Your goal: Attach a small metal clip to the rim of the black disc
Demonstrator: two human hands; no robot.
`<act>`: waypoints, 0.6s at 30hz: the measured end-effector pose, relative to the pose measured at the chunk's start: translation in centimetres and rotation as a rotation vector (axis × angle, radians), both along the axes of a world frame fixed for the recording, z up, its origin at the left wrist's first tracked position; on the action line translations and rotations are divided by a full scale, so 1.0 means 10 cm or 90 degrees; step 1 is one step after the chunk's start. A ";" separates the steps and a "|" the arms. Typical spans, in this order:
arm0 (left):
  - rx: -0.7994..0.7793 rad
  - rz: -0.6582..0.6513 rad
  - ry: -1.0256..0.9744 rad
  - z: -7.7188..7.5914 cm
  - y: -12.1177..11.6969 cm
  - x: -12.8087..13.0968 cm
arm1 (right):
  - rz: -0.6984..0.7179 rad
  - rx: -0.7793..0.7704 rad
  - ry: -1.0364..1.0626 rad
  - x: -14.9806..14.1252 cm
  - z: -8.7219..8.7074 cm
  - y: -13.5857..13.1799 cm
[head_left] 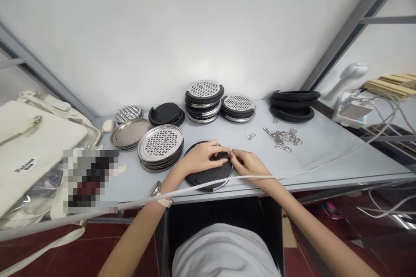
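A round black disc [208,175] with a silver rim lies flat at the table's front edge. My left hand [204,156] rests over it, thumb and fingers bent around its right part and closed on it. At the disc's right edge my right hand [248,163] pinches a small metal clip [229,154], mostly hidden by the fingertips of both hands. Left of the disc stands a stack of round metal grater plates [162,143]. To the right lies a loose pile of metal clips [284,137], with a single clip [250,136] apart from it.
Behind are stacked graters in black holders [204,90], a shorter stack [238,104], black discs [166,114], plain metal lids [130,133] and black rings [292,112]. A white cable [279,177] crosses before my hands. A cream bag [39,138] sits left, a white device [352,106] right.
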State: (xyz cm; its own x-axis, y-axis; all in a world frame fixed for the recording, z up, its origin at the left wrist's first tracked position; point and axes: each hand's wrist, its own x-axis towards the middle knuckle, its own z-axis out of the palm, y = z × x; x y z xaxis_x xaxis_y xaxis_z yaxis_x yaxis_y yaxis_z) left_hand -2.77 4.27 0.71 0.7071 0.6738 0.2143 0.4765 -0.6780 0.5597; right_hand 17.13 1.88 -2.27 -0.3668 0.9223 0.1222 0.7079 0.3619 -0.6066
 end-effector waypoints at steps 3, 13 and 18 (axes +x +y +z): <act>-0.003 0.003 0.000 0.01 0.00 0.00 | -0.003 0.000 -0.004 0.00 0.01 0.00; -0.008 -0.001 0.000 0.00 0.01 -0.01 | 0.008 0.005 -0.003 0.00 0.00 0.00; -0.002 -0.013 0.010 0.00 0.01 -0.01 | 0.015 0.008 0.000 0.00 0.01 0.00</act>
